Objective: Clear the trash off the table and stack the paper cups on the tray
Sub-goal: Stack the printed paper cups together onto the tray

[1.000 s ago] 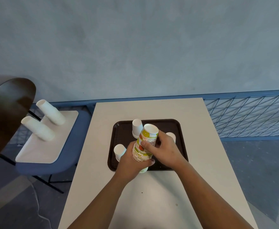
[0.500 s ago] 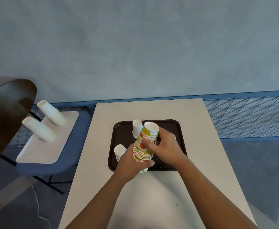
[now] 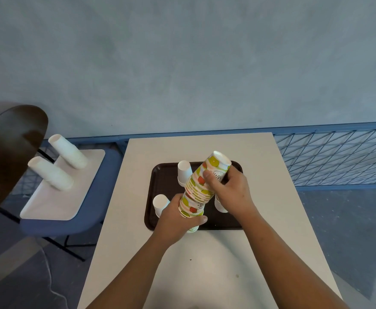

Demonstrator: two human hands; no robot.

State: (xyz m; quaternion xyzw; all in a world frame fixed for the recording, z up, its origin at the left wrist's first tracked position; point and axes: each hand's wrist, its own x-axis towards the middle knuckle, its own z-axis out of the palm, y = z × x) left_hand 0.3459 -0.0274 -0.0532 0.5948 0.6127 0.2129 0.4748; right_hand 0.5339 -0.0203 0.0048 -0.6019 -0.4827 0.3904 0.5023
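A tall stack of upside-down fruit-patterned paper cups leans to the right above the dark brown tray on the white table. My left hand grips the stack's lower end. My right hand grips its upper part. On the tray stand upside-down white cups: one stack at the back, one at the front left, and one partly hidden under my right wrist.
Left of the table, a blue chair carries a white tray with two tilted stacks of white cups. A dark round tabletop sits at far left. A blue wire fence runs behind on the right.
The patterned stack has tilted further right and its top has risen slightly; my right hand has shifted up and right with it. My left hand stays at the base.
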